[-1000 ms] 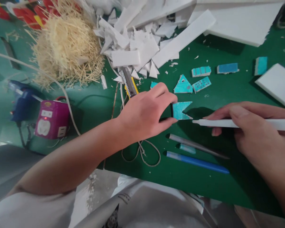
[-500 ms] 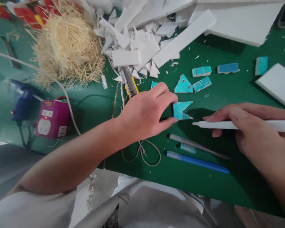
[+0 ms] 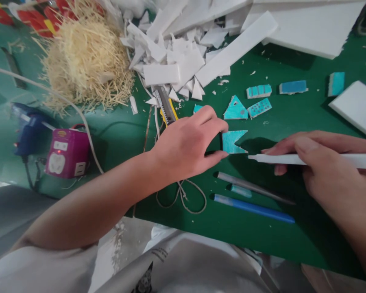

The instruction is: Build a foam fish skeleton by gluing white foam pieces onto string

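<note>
Between thumb and fingers, my left hand point(image 3: 189, 142) grips the left end of a turquoise foam piece point(image 3: 233, 141) with a V-shaped notch on its right side. My right hand point(image 3: 320, 162) is closed around a white marker pen point(image 3: 280, 159), its tip pointing left just off the lower right point of the foam piece. Below lie a grey pen point(image 3: 253, 186), a short turquoise pen cap point(image 3: 240, 191) and a blue marker point(image 3: 256, 208). Beyond my left hand sit a turquoise foam triangle point(image 3: 235, 109) and a dotted turquoise block point(image 3: 260, 108).
White foam scraps point(image 3: 183, 57) are heaped at the back, beside a pile of straw point(image 3: 85, 61). A yellow utility knife point(image 3: 168, 108) lies by my left wrist. At left are a blue glue gun point(image 3: 29, 126) and a purple power adapter point(image 3: 67, 152) with a cable.
My right hand and the marker have shifted very slightly right, drawing the tip a little away from the notched foam piece. My left hand stays in place.
</note>
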Demonstrator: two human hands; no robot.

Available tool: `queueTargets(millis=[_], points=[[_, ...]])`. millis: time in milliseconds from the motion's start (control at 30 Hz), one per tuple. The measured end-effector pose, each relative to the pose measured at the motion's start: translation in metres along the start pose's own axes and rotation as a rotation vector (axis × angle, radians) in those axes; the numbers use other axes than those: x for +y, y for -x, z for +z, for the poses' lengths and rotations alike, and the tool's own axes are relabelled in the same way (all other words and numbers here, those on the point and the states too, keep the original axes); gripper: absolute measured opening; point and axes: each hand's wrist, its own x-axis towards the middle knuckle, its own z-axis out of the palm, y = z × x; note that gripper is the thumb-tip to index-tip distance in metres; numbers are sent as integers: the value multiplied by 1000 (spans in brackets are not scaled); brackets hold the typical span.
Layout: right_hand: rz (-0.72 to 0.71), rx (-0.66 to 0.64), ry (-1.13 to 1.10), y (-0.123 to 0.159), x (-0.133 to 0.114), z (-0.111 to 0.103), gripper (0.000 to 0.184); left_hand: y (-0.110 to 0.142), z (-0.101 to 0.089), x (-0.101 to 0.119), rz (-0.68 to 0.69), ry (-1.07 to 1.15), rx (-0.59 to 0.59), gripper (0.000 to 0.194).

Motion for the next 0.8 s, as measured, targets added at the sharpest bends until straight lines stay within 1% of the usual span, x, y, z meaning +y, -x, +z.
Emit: queueTargets(millis=[100,233,300,467,567,800], points=[[15,8,-19,0,-2,0,28,1,0,-1,0,-6,1,27],[54,5,15,0,-4,0,28,1,0,-1,3,-5,0,26],[73,12,-11,0,-4,0,29,1,1,-1,5,-2,3,27],[44,21,1,-1,-2,-1,29,0,1,0,5,-4,6,27],[59,50,6,-1,-4,0,29,0,0,0,1,-8,-5,27],[84,31,11,-2,-6,3,29,0,-1,0,1,-16,-8,27]])
